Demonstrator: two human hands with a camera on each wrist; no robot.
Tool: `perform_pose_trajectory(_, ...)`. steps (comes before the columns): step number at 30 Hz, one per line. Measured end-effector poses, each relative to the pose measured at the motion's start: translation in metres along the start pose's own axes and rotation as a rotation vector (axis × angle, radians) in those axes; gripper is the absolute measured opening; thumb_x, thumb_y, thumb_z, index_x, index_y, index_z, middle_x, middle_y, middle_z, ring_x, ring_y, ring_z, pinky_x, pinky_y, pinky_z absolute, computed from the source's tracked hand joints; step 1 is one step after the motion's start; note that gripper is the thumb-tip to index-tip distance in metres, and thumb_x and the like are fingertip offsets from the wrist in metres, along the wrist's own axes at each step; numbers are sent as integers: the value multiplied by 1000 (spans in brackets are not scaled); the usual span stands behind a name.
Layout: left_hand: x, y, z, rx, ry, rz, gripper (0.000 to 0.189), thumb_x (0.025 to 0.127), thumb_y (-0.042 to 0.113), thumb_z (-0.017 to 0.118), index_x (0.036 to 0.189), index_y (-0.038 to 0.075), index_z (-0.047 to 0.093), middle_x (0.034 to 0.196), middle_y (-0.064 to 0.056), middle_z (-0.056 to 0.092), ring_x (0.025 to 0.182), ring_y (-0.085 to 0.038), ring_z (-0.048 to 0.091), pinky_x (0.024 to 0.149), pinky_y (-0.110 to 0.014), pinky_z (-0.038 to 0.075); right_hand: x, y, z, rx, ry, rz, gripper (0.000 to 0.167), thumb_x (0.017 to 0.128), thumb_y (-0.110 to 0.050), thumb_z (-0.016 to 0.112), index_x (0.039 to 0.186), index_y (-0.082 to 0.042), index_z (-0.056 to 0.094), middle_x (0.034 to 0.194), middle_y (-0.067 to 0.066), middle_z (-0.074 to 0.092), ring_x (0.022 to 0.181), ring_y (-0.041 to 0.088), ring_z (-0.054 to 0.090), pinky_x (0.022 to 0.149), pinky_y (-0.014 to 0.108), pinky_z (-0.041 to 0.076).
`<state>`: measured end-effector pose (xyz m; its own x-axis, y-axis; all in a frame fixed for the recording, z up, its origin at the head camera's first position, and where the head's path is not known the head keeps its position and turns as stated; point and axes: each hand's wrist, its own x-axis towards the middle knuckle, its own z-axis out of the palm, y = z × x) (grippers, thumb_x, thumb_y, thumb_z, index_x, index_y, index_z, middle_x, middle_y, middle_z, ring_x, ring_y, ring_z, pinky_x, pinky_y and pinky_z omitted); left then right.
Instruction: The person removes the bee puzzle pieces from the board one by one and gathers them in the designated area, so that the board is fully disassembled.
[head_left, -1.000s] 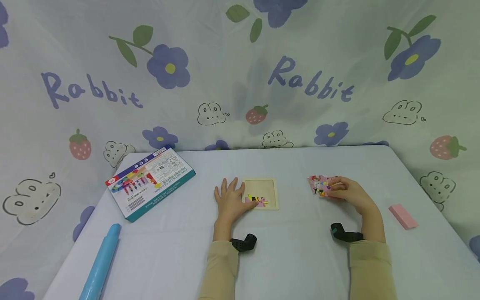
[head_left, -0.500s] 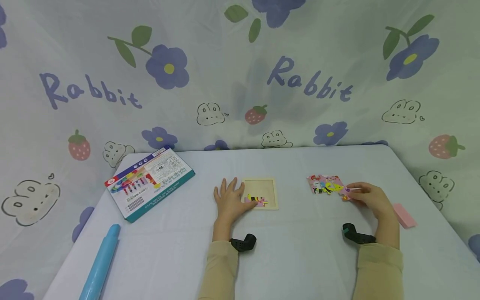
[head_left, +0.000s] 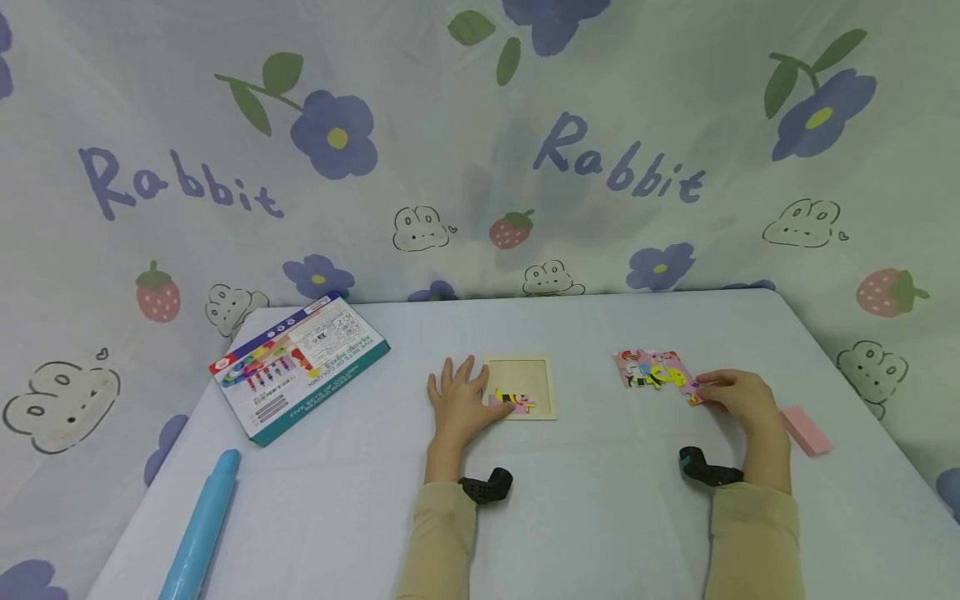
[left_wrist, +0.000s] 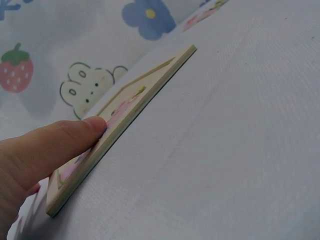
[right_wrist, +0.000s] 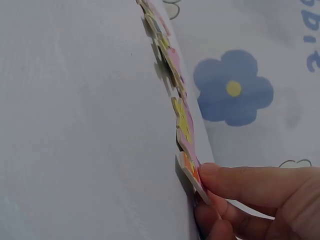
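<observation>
In the head view my left hand (head_left: 465,404) lies spread at the left side of a square wooden puzzle tray (head_left: 555,390). Its thumb (left_wrist: 75,137) rests on the pink and yellow puzzle pieces (head_left: 522,406) set along the tray's near edge. Farther right, my right hand (head_left: 742,400) pinches a puzzle piece (right_wrist: 190,167) with orange on it between thumb and fingers. That piece is at the right end of a cluster of loose pink and yellow puzzle pieces (head_left: 651,369) on the table; the fingers partly cover it.
A flat printed box (head_left: 300,367) lies at the back left of the white table (head_left: 585,517). A blue tube-shaped object (head_left: 201,525) is at the front left. Right of my right hand lies a pink block (head_left: 808,431). A patterned cloth (head_left: 465,150) hangs behind.
My right hand has moved right from over the loose pieces to their right end, uncovering more of them, then shifted slightly back left. My left hand and the tray have stayed in place.
</observation>
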<state>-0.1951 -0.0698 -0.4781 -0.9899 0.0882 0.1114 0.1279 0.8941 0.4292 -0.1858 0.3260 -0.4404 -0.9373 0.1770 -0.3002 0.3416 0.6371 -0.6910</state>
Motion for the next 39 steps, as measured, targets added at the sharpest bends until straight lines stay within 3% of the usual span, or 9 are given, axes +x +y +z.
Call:
perform_pose_trajectory(17, -1, -1, 1, -7, 10, 9, 78, 69, 58, 69, 131, 14, 54, 144, -10, 38, 137, -39, 18, 105, -62, 8, 2, -7, 5, -70, 60, 91, 44, 85, -22, 63, 120, 3, 53, 102, 22, 60, 74, 20, 51, 60, 28, 38)
perform_pose_trajectory(28, -1, -1, 0, -21, 5, 9, 77, 69, 57, 70, 131, 14, 54, 144, -10, 38, 137, -39, 17, 105, -62, 7, 0, -9, 5, -128, 59, 75, 50, 83, -24, 64, 122, 4, 50, 113, 29, 52, 83, 29, 48, 66, 35, 37)
perform_pose_trajectory(33, -1, -1, 1, -17, 8, 15, 78, 69, 58, 70, 131, 14, 54, 144, -10, 38, 137, -39, 18, 105, -63, 7, 1, -10, 5, -80, 65, 35, 52, 86, -27, 62, 126, 3, 48, 112, 26, 51, 81, 25, 49, 63, 30, 39)
perform_pose_trajectory(39, 0, -1, 1, -8, 9, 16, 78, 69, 59, 69, 131, 14, 54, 144, -11, 38, 137, -40, 18, 105, -63, 8, 2, -18, 7, 32, 42, -89, 53, 89, -30, 59, 130, 2, 46, 118, 25, 50, 83, 20, 55, 65, 22, 49)
